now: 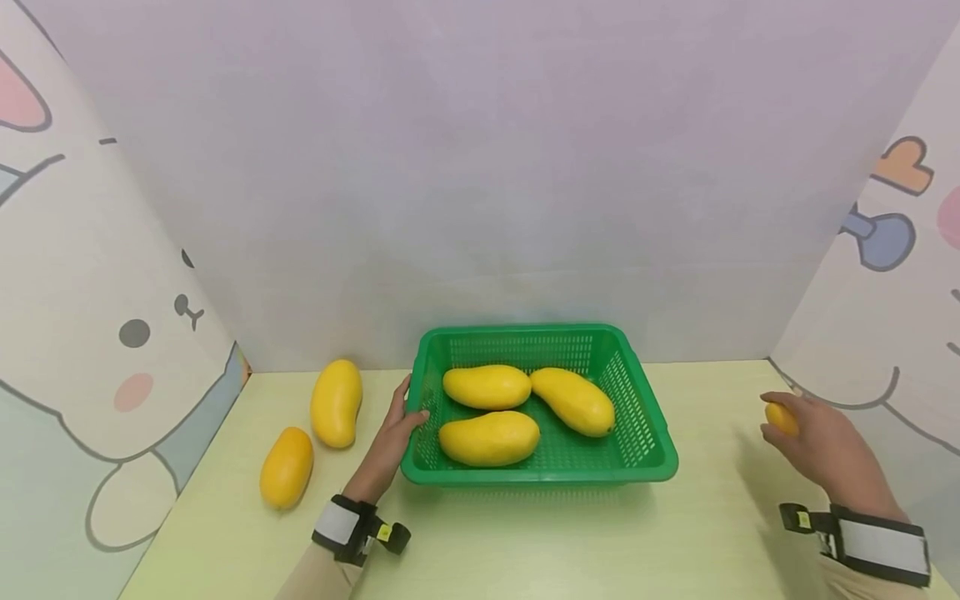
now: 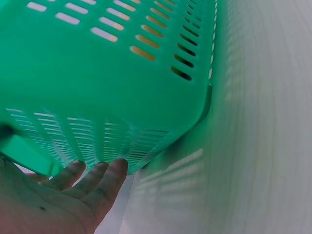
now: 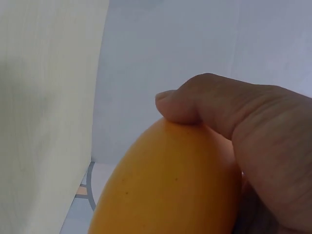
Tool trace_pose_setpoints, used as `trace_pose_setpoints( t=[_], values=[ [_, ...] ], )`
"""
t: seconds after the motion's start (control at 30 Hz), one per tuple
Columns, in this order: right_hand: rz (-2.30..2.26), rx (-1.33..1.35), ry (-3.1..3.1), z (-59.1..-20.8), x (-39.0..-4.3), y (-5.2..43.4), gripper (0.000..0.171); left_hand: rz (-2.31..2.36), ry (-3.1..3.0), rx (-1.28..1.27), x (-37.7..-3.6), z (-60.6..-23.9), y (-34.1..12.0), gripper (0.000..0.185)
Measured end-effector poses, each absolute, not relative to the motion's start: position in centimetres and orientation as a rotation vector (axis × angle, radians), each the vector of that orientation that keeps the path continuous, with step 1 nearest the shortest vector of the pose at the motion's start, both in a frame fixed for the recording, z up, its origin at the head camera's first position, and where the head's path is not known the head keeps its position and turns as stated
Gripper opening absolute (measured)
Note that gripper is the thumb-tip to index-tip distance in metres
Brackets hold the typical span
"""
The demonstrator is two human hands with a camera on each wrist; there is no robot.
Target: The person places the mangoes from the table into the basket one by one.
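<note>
Right hand (image 1: 828, 442) grips orange mango (image 3: 165, 185), well right of green basket (image 1: 540, 477) containing three yellow mangoes (image 1: 487, 387); left hand (image 1: 390, 442) holds basket's left side, thumb over rim, fingers outside.

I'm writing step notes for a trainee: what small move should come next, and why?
Probably the right hand should bring its mango over the basket: it grips the fruit off to the right, the left hand holds the basket's left end, and space shows beside three mangoes inside.
</note>
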State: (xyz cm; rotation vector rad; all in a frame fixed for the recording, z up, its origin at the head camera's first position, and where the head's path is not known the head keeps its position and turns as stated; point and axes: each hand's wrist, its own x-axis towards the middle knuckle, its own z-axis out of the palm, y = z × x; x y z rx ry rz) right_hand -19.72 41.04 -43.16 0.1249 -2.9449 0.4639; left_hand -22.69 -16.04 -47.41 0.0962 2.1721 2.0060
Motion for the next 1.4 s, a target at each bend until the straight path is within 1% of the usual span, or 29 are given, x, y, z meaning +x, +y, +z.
trace_pose_setpoints(
  t=[0.27,0.93,1.4],
  values=[
    [0.477,0.147,-2.917,-42.5,-19.6,40.4,0.044,2.02,2.155,0.095,-22.7,-47.3,-16.0,0.07],
    [0.498,0.21,-2.866,-42.4,-19.7,39.4,0.044,2.033,2.138,0.087,-22.8,-47.6,-16.0,0.07],
    [0.506,0.26,-2.753,-41.0,-19.4,36.4,0.044,2.018,2.167,0.09,-22.9,-47.5,-16.0,0.07]
  ],
)
